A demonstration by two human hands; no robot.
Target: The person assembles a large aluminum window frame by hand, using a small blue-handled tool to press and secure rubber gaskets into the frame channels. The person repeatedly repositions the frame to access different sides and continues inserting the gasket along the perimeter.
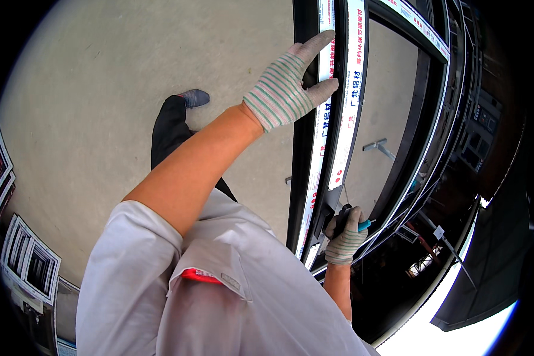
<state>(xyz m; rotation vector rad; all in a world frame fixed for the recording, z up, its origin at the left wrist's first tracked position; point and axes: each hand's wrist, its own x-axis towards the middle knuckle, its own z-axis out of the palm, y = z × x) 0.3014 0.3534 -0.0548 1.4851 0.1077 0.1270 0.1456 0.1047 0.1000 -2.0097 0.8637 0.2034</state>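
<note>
A large black window or door frame (303,154), its profiles covered with white printed protective film (340,148), stands upright in front of me. My left hand (282,89), in a striped knit glove, lies against the left profile. Its thumb and a finger are spread apart over the film; the other fingers are hidden. Lower down, my right hand (346,240), gloved alike, is closed beside the inner profile. A teal-ended tool (364,225) sticks out of its grip, and a small black part (340,220) shows at its fingers. Exactly what kind they are, I cannot make out.
Beyond the frame, more dark frames and metal bars (457,136) crowd the right side. Stacked frame pieces (32,261) lie at the lower left. A grey metal stand foot (380,147) shows through the frame opening. My shoe (196,98) is on the concrete floor (113,77).
</note>
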